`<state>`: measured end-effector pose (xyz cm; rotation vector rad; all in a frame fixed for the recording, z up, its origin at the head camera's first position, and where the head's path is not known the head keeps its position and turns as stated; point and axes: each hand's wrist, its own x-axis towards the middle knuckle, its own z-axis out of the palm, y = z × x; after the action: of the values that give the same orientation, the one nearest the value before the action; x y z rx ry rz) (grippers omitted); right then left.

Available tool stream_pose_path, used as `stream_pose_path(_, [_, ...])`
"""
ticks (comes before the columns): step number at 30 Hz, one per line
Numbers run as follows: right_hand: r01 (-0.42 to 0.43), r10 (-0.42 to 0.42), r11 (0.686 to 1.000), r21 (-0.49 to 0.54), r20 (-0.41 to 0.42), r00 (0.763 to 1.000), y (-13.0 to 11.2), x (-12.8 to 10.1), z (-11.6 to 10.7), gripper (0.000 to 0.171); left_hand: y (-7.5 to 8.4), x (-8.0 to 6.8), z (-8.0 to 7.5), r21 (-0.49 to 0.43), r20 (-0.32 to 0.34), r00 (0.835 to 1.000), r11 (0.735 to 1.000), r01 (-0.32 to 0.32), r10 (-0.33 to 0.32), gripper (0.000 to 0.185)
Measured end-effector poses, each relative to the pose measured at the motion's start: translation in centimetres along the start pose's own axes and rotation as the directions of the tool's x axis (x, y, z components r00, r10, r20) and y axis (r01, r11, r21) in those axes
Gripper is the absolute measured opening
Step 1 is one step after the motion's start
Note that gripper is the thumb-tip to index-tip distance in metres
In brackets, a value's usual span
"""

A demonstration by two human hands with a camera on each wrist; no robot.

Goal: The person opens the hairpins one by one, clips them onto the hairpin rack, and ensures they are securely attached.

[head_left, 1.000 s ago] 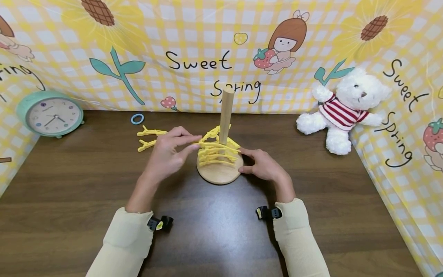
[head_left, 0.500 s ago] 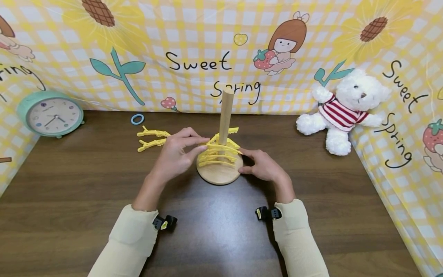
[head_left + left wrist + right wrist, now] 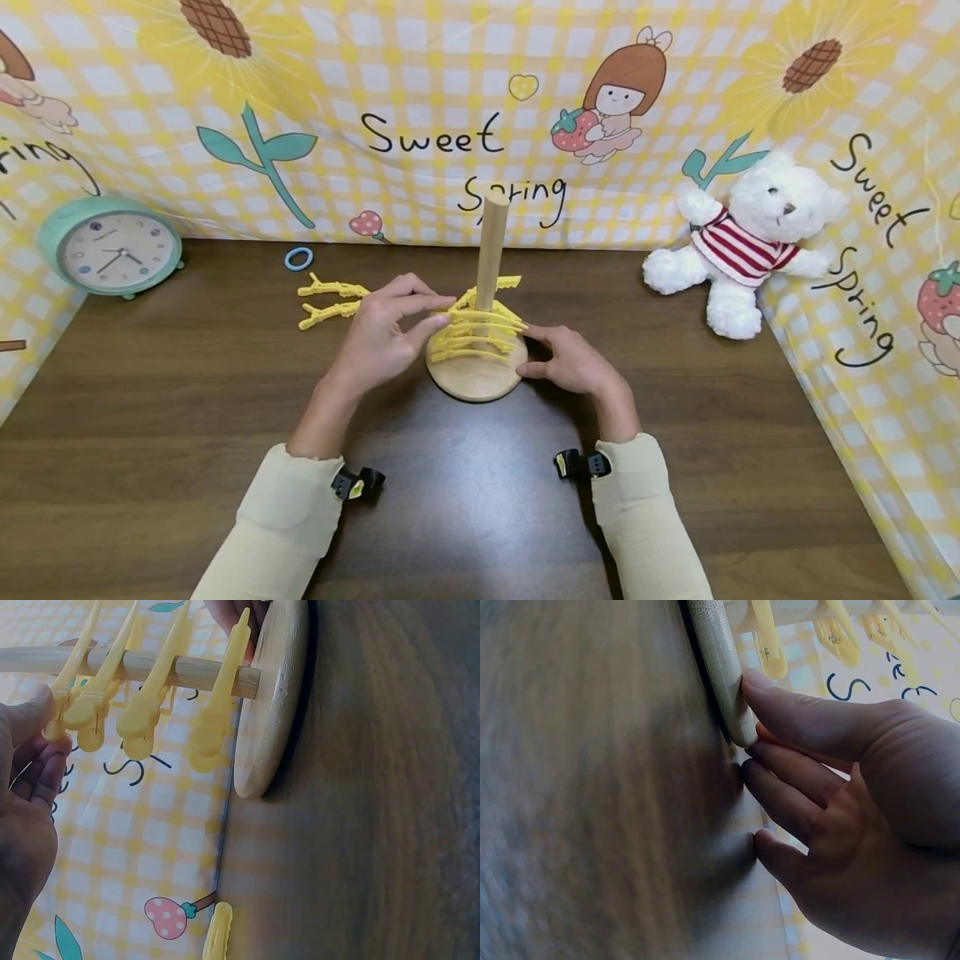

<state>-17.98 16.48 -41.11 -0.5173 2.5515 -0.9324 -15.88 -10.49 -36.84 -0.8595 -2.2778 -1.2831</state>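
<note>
A wooden post (image 3: 491,250) stands upright on a round wooden base (image 3: 476,385). Several yellow hair clips (image 3: 154,694) sit one above another along the post, their tapered ends past it. My left hand (image 3: 386,333) pinches the wide end of the topmost hair clip (image 3: 72,669) between thumb and fingers. At the base's right edge, my right hand (image 3: 566,360) grips the rim, thumb on its upper face and fingers against its side. Two loose yellow hair clips (image 3: 330,313) lie on the table left of the post, partly behind my left hand.
A light blue ring (image 3: 298,258) lies by the back cloth (image 3: 420,192). At the left stands a mint alarm clock (image 3: 112,248); a white teddy bear (image 3: 750,242) in a striped shirt sits at the right. All rest on a dark wooden table (image 3: 465,517).
My left hand has moved right, towards the post, with the topmost hair clip, and has stayed nearly still since half a second ago. The right hand keeps its grip on the base.
</note>
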Motion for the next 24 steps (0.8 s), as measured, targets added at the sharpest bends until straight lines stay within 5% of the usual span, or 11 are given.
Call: stream_pose_path(24, [0.012,-0.012,1.0,-0.001,-0.002,1.0,0.13,0.05,0.03,0.063,-0.22,-0.45,-0.42,-0.048,0.054,0.997,0.998,0.051,-0.049,0.019])
